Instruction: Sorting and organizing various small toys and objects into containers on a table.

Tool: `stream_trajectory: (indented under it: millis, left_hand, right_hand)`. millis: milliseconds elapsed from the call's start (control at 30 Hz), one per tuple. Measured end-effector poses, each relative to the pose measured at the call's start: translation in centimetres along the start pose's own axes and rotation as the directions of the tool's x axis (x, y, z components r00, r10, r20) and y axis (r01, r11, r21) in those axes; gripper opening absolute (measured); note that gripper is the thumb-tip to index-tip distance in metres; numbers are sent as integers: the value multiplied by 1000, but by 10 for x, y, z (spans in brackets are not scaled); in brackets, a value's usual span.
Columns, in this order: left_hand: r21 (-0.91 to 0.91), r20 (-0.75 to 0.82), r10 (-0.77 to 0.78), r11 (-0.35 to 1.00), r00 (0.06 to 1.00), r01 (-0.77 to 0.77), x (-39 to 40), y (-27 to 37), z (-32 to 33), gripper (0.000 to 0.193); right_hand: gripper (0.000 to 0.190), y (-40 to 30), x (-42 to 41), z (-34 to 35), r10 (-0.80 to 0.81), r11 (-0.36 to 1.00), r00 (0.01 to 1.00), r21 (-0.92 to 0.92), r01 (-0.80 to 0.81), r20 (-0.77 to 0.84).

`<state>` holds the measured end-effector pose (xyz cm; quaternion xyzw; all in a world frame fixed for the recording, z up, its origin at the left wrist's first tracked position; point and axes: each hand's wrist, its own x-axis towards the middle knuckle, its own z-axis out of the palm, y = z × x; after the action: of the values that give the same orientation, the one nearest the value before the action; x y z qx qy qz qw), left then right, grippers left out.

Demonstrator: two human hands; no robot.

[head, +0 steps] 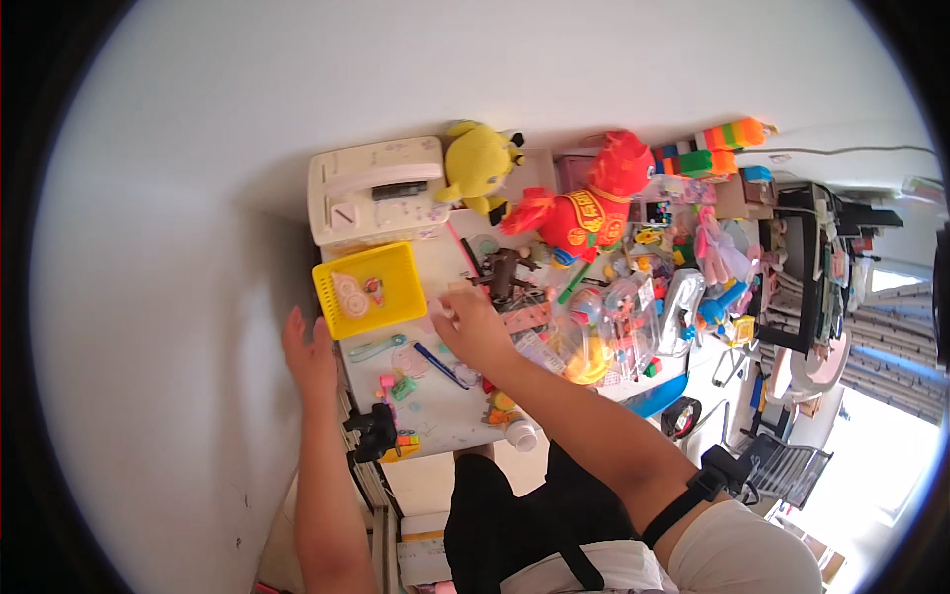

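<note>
On the table's left part lies a yellow plastic basket (397,301) with a pale pink item (349,295) and a small red-and-white item (374,291) in it. Just left of the basket, my left hand (309,353) is raised with its fingers apart and holds nothing. My right hand (469,321) is over the table right of the basket, fingers bent; whether something small is between them cannot be told. Above it sits a dark brown toy figure (506,273). Below lie a blue pen (441,365), a turquoise strap-like item (377,347) and a green block (404,387).
A white lidded storage box (378,193), a yellow plush toy (476,167) and a red plush toy (586,211) stand along the wall. Clear plastic packages (631,319) crowd the right side. A black toy animal (372,432) and a white cup (521,434) are at the near edge.
</note>
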<state>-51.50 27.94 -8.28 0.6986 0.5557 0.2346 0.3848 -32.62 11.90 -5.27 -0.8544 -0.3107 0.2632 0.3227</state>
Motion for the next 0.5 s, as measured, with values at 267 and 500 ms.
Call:
stream_trajectory:
  millis: [267,500]
  left_hand:
    - [-164,534,345,938,772,-306,-103,93,103,33]
    - [362,609,118,839,784,-407,-70,139,214,68]
  right_hand:
    - [21,73,-47,-113,28,995,992,-91,-39,-123]
    - [22,44,-196,-139,34,986,981,151,-63,192]
